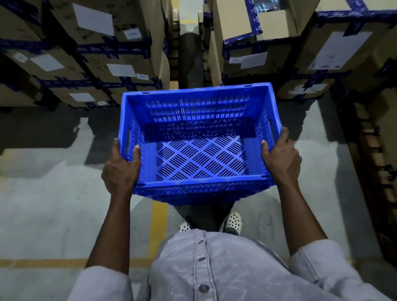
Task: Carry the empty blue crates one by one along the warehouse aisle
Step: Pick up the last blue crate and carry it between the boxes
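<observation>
Both hands, left hand and right hand, hold an empty blue crate at waist height, fingers clamped around its side rims. Stacked cardboard boxes line both sides of the narrow aisle; a yellow floor line runs beneath.

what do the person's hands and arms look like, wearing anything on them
The left hand and right hand are bare: no gloves, rings or watch visible. Forearms are bare too. Pale grey sleeves end near the elbows, part of a buttoned shirt.
</observation>
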